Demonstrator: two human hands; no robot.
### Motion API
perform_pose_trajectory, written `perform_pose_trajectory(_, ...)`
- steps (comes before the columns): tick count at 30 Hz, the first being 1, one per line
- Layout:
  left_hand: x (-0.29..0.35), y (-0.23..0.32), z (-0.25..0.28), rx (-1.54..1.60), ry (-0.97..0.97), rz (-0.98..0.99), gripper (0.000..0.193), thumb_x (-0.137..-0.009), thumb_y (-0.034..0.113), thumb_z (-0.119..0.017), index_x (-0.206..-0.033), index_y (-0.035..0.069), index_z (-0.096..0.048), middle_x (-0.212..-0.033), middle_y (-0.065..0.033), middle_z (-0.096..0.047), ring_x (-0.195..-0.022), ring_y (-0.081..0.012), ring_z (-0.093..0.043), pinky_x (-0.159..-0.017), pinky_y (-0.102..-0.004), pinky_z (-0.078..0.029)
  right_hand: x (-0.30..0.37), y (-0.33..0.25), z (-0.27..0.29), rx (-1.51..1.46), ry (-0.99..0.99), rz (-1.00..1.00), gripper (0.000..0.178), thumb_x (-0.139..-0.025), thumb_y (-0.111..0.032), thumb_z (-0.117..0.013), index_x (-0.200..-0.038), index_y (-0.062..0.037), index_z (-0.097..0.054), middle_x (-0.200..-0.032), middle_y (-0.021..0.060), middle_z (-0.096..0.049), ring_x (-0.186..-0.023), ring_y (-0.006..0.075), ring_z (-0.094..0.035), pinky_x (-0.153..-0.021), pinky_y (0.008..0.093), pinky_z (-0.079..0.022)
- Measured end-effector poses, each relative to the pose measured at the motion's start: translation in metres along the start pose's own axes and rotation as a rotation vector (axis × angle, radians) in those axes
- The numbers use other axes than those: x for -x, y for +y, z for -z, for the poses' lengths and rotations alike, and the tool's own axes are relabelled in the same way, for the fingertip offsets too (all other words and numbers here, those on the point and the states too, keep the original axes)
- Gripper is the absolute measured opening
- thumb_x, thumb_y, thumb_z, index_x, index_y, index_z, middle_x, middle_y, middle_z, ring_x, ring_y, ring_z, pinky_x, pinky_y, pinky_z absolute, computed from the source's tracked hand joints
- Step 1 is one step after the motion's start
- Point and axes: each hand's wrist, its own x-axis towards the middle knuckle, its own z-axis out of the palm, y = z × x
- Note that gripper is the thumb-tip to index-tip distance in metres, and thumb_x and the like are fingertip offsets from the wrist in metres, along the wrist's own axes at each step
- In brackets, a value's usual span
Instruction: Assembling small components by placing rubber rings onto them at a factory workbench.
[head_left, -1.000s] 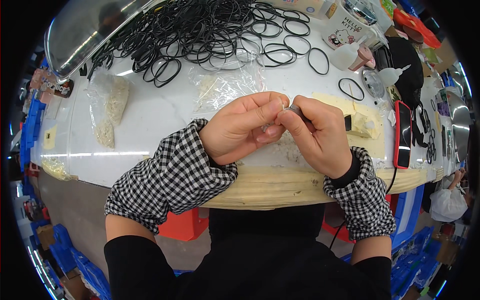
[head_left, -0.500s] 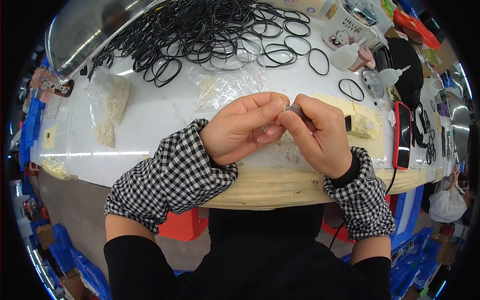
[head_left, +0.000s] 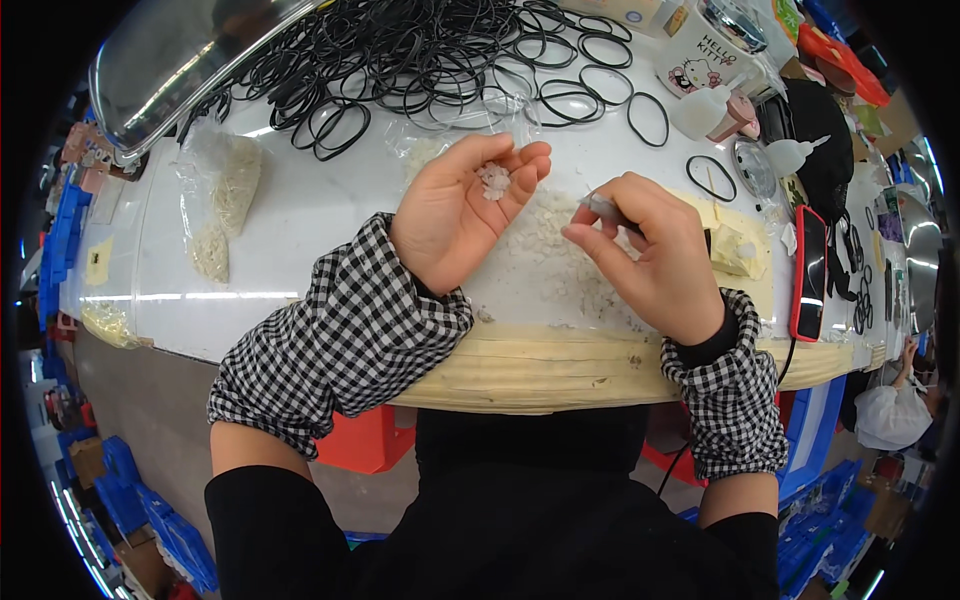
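Note:
My left hand [head_left: 455,205] is turned palm up and cupped, with a small heap of whitish translucent pieces [head_left: 493,181] held in it. To its right, my right hand [head_left: 655,255] pinches a small grey tool [head_left: 606,208] between thumb and fingers; most of the tool is hidden in the grip. The two hands are apart. Between and below them, loose pale pieces [head_left: 560,245] of the same sort lie scattered on the white table [head_left: 330,225]. A clear plastic bag [head_left: 410,135] lies partly hidden behind my left hand.
A heap of black rubber bands [head_left: 390,60] covers the far side, beside a shiny metal lamp shade [head_left: 190,70]. Another bag of pale pieces [head_left: 232,190] lies left. At right are squeeze bottles [head_left: 697,112], a yellow block [head_left: 740,252] and a red-cased phone [head_left: 809,275].
My hands have come apart from where they met. The left has turned palm up, showing the whitish pieces; the right has moved slightly right with the grey tool.

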Motion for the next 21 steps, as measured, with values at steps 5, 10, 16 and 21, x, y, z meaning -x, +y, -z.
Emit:
perform_pose_trajectory(5, 0.0, 0.002, 0.004, 0.066, 0.089, -0.015, 0.015, -0.086, 0.006, -0.052, -0.096, -0.005, -0.05, -0.101, -0.015, -0.052, -0.089, -0.0193, -0.054, -0.079, -0.0253, -0.05, 0.003, -0.002, -0.008, 0.112, -0.21, 0.076, 0.013, -0.076, -0.012, -0.067, -0.081, -0.0047, -0.058, -0.079, 0.0062, -0.055, -0.062, 0.0253, -0.057, -0.054, 0.0344, -0.045)
perform_pose_trajectory(10, 0.0, 0.001, 0.003, -0.01, 0.099, -0.032, 0.02, -0.085, 0.009, -0.055, -0.1, -0.004, -0.049, -0.098, -0.0127, -0.052, -0.089, -0.0176, -0.052, -0.078, -0.0258, -0.048, 0.004, -0.002, -0.019, 0.272, -0.249, 0.096, 0.013, -0.075, -0.01, -0.066, -0.083, -0.0057, -0.057, -0.079, 0.006, -0.052, -0.064, 0.0253, -0.058, -0.052, 0.0349, -0.045)
perform_pose_trajectory(16, 0.002, -0.001, 0.001, -0.273, -0.017, 0.096, 0.019, -0.091, 0.019, -0.056, -0.094, 0.001, -0.056, -0.087, -0.003, -0.055, -0.078, -0.0094, -0.051, -0.071, -0.0203, -0.045, -0.004, -0.006, -0.011, 0.141, -0.027, 0.101, 0.017, -0.073, -0.001, -0.063, -0.088, -0.0043, -0.057, -0.082, 0.0067, -0.053, -0.067, 0.0248, -0.06, -0.055, 0.0318, -0.048)
perform_pose_trajectory(21, 0.01, -0.005, -0.006, -0.299, -0.205, 0.319, 0.026, -0.093, 0.027, -0.054, -0.097, 0.002, -0.058, -0.085, -0.0003, -0.056, -0.075, -0.0061, -0.051, -0.069, -0.0181, -0.045, -0.008, -0.008, -0.001, 0.021, 0.118, 0.147, 0.023, -0.07, 0.009, -0.058, -0.091, 0.0007, -0.056, -0.084, 0.0099, -0.052, -0.07, 0.0234, -0.06, -0.061, 0.029, -0.051)
